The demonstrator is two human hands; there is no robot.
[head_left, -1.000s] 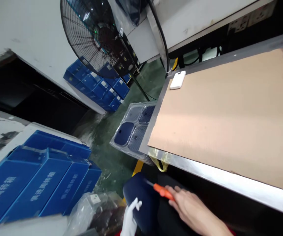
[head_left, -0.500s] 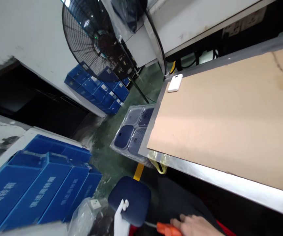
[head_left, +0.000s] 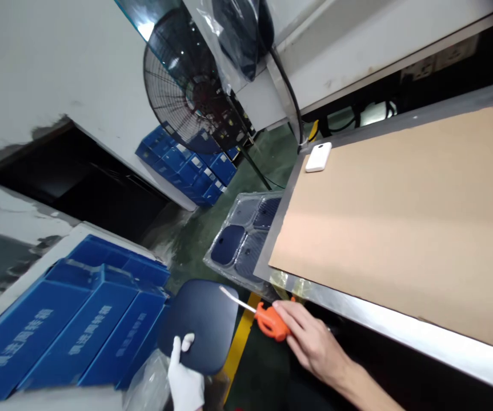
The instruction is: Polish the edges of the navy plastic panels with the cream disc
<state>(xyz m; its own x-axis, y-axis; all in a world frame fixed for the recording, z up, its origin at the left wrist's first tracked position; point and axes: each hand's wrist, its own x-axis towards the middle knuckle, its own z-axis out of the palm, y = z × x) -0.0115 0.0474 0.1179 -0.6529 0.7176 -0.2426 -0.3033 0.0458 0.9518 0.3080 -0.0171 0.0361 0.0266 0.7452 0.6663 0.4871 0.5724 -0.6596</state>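
Observation:
My left hand (head_left: 185,379), in a white glove, grips the lower edge of a dark blue rounded-square panel (head_left: 205,319), its thumb and a fingertip lying over the face. The panel is tilted beyond the table's near left corner. Bare, my right hand (head_left: 308,337) is wrapped round an orange air blow gun (head_left: 275,323). The gun's thin pale nozzle points left, its tip over the panel's upper right part; whether it touches I cannot tell. Some of my right fingers are hidden behind the gun's handle.
A cardboard-covered table (head_left: 396,228) with a metal edge fills the right, a white device (head_left: 319,157) at its far left corner. Blue boxes (head_left: 87,337) stand at lower left. Similar panels lie in a clear plastic tray (head_left: 212,264). A large fan (head_left: 195,85) stands behind.
The panel and my left hand have moved up and left. My right hand has risen with the blow gun, bringing the nozzle over the panel. The view has shifted slightly.

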